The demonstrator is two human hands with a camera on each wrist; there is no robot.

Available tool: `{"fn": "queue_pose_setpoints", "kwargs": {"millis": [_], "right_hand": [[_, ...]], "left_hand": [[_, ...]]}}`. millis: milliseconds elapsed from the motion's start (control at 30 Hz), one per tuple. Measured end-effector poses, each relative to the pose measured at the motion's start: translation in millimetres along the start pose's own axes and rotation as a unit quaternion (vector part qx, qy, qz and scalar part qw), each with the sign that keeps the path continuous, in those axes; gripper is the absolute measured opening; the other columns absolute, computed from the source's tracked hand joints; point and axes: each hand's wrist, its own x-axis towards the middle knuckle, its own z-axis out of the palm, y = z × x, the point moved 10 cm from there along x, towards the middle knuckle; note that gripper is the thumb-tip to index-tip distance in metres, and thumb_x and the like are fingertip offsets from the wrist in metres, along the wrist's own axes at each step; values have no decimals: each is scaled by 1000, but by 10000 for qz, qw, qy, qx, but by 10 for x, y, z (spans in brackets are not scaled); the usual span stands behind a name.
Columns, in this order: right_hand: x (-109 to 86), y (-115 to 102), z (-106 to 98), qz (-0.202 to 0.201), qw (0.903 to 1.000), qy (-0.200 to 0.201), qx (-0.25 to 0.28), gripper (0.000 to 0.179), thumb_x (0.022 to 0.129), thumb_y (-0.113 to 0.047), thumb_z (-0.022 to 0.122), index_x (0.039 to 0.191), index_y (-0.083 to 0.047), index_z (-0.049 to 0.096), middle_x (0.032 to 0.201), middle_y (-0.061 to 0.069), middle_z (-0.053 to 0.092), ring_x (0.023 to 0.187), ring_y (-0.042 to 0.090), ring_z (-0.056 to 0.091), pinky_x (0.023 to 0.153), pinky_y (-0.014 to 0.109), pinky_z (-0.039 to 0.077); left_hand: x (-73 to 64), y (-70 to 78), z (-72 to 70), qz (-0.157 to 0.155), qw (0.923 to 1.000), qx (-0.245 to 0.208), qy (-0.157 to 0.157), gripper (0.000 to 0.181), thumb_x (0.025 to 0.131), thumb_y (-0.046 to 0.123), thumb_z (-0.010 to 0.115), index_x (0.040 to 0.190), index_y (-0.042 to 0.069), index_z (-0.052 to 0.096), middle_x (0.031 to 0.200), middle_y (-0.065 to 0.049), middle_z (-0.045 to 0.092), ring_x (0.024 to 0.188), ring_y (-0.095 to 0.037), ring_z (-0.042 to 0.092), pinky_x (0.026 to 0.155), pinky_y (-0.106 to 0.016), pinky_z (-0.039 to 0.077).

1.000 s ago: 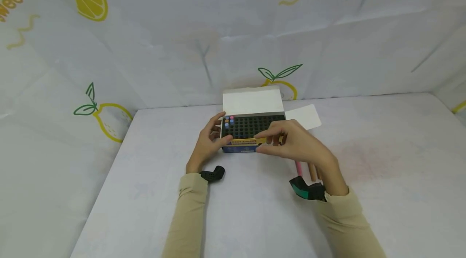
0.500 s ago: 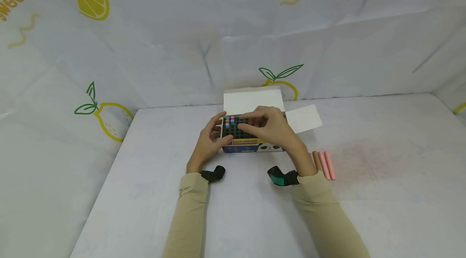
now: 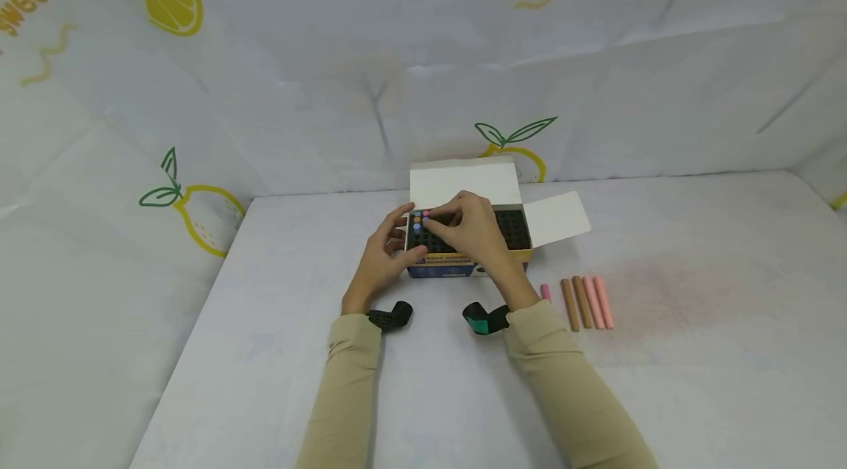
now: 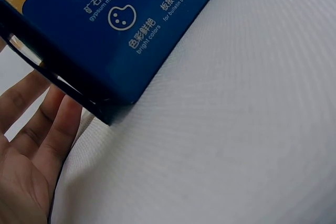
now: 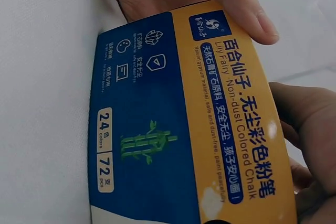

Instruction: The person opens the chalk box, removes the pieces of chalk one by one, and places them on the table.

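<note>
A chalk box point(image 3: 443, 269) in blue and yellow stands with its lid open. Its black holder shows rows of holes, with several chalk sticks point(image 3: 417, 227) in the left corner, blue, orange and pink. My left hand point(image 3: 379, 263) grips the box's left end, thumb at the front edge and fingers along the side. Over the holder, my right hand point(image 3: 473, 230) has thumb and index fingertip closing at a chalk stick beside the pink end; the fingertips partly cover it. In the right wrist view, the box front point(image 5: 152, 108) shows, with right-hand fingers point(image 5: 315, 124) above the open top.
On the white table point(image 3: 695, 381), two brown chalk sticks point(image 3: 576, 303) and two light pink ones point(image 3: 598, 302) lie side by side, right of the right forearm. A darker pink stick point(image 3: 545, 292) is partly hidden by the sleeve. The box's white side flap point(image 3: 559, 217) sticks out rightward.
My right hand has moved left from the box's front right, across the holder, to the chalk in the left corner. The left hand stays on the box.
</note>
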Motion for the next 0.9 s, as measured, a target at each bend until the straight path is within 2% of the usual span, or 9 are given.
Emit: {"fn": "queue_pose_setpoints", "kwargs": {"millis": [167,367,567,767,900], "right_hand": [[2,6,15,138,9994,59,-327,18,89,-16,81,100,-1,82,96,15,65,76,22,63,67,28,51],[-8,-26,36,191,9978,83,-633,20,88,-17,81,101,-1,81,99,16,66,77,23,62,67,31,51],[-15,-42,29,146,9984,195,-508,23,90,-17,79,107,-1,80,100,14,64,76,21,61,61,26,46],[-15,-70,-22,1,9980,524,-341,26,91,-21,78,110,-2,80,102,14,65,77,23,65,61,26,49],[-11,-57,-10,120,9980,464,-423,31,91,-26,79,113,-4,79,102,13,66,76,24,64,61,27,49]], "left_hand": [[7,2,6,23,10000,-3,-17,80,87,53,76,156,30,42,140,-17,56,107,-26,57,95,-43,52],[-2,-2,2,-13,10000,23,-3,77,89,44,77,156,30,42,142,-17,56,108,-26,56,95,-40,51],[-1,-9,3,-37,10000,-41,-20,76,89,43,77,156,29,42,141,-16,56,108,-27,56,95,-41,51],[0,-16,4,-42,10000,16,-24,77,89,48,76,155,31,42,141,-16,55,109,-29,57,97,-44,51],[2,-14,5,18,10000,62,-26,79,88,54,76,156,30,42,142,-16,55,108,-29,57,97,-45,51]]}}
